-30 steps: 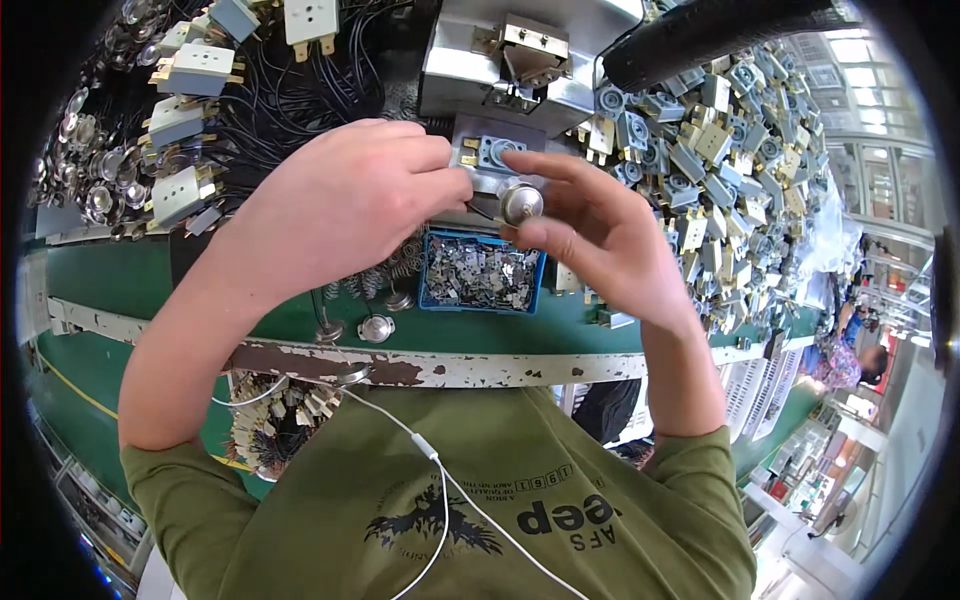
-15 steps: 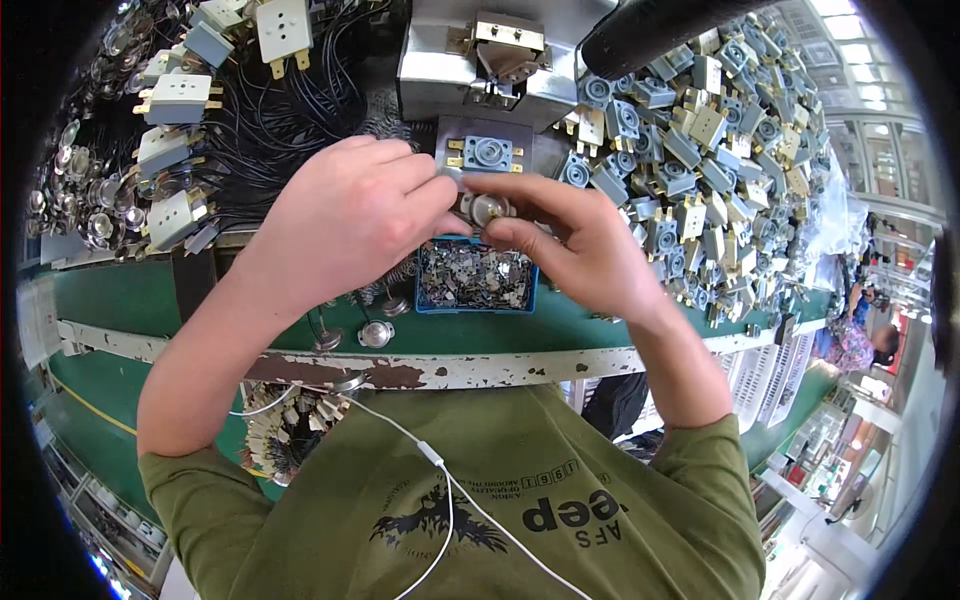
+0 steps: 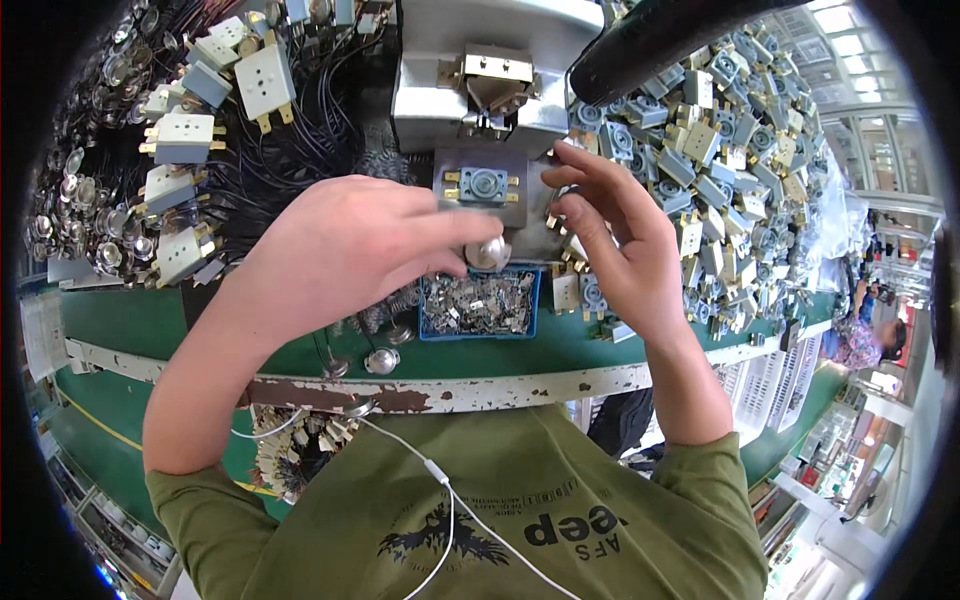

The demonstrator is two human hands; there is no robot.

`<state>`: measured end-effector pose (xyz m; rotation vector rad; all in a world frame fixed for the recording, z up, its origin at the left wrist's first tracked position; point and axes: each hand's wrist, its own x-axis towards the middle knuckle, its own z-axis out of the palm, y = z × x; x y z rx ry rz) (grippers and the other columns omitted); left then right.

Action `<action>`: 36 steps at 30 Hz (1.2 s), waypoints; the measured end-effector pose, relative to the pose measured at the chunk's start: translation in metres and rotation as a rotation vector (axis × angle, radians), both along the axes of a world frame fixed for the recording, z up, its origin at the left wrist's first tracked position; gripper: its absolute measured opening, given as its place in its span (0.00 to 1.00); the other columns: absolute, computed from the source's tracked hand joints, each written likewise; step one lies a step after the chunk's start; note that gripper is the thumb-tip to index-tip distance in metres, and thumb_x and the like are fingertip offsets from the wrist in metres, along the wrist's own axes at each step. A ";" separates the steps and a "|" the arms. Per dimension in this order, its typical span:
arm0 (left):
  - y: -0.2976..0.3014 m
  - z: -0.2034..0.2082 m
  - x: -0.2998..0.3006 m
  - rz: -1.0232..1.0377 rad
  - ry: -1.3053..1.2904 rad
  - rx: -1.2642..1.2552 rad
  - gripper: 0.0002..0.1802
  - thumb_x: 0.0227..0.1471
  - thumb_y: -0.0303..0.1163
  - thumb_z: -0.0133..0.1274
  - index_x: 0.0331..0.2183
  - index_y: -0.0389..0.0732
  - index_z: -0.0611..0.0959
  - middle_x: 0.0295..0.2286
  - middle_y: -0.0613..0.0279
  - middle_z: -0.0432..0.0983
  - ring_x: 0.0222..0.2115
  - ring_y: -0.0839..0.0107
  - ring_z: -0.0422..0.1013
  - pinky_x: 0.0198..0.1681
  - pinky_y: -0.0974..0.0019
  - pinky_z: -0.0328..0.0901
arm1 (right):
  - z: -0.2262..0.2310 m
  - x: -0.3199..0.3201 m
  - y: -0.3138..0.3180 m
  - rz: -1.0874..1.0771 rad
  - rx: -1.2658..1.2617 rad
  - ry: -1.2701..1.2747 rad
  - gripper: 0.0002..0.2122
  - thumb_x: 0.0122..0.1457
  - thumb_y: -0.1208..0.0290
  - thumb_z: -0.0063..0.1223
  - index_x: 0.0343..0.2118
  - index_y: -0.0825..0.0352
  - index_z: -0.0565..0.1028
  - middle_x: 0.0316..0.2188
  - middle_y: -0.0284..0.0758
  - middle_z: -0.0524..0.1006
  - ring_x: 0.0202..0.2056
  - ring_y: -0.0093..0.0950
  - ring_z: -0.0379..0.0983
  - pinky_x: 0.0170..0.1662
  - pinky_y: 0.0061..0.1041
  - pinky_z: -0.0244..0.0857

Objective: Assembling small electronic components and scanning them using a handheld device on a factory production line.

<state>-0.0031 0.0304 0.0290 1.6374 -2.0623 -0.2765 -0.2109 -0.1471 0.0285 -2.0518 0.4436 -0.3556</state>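
From my remote seat, I had both hands over the middle of the desk [image 3: 590,358] in the head view. My left hand [image 3: 375,240] reached in from the left with its index finger extended over the upper edge of a silver disc [image 3: 488,256]. The fingers were blurred, so I could not tell whether they pinched the disc or only touched it. The disc was just above the far rim of a blue tray [image 3: 480,338] full of small metal pieces [image 3: 475,305].

My right hand [image 3: 632,245] was spread, its thumb and fingers parted and raised to the right of a dark base plate [image 3: 480,158]. On that plate lay a grey block [image 3: 487,186] with brass tabs on both sides, in front of a shiny metal fixture [image 3: 497,75].

To my right I saw a heap of grey and cream blocks [image 3: 690,165], a thick black tube [image 3: 670,50] slanting over its near side. To my left were more cream-topped blocks [image 3: 184,135], black wires [image 3: 310,150] and a pile of round metal parts [image 3: 95,200]. A second silver disc [image 3: 381,361] rested near the desk's chipped white edge [image 3: 540,391].
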 end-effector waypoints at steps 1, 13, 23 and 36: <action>-0.003 -0.001 0.001 0.094 0.075 0.040 0.24 0.52 0.37 0.64 0.52 0.51 0.82 0.28 0.60 0.79 0.29 0.61 0.76 0.34 0.58 0.69 | -0.001 0.000 0.001 -0.017 0.006 -0.035 0.19 0.70 0.79 0.49 0.63 0.68 0.69 0.49 0.36 0.80 0.46 0.20 0.75 0.52 0.22 0.68; -0.029 -0.023 -0.001 0.307 0.043 0.242 0.17 0.61 0.39 0.56 0.51 0.47 0.80 0.32 0.53 0.83 0.35 0.52 0.79 0.39 0.51 0.73 | 0.050 0.021 -0.041 -0.073 -0.164 -0.740 0.24 0.68 0.81 0.50 0.65 0.74 0.61 0.53 0.47 0.77 0.47 0.32 0.78 0.50 0.29 0.73; -0.029 -0.025 -0.002 0.292 0.011 0.191 0.18 0.61 0.38 0.55 0.52 0.48 0.78 0.32 0.53 0.82 0.35 0.51 0.79 0.37 0.51 0.73 | 0.095 0.094 -0.039 -0.252 -0.153 -0.661 0.20 0.59 0.70 0.65 0.50 0.73 0.71 0.33 0.37 0.81 0.34 0.23 0.80 0.36 0.25 0.75; -0.027 -0.030 0.001 0.296 0.011 0.163 0.18 0.61 0.38 0.55 0.52 0.48 0.78 0.32 0.53 0.81 0.35 0.52 0.78 0.36 0.52 0.73 | 0.091 0.101 -0.016 -0.223 -0.153 -0.909 0.18 0.60 0.71 0.63 0.49 0.73 0.70 0.32 0.38 0.81 0.27 0.23 0.78 0.31 0.25 0.73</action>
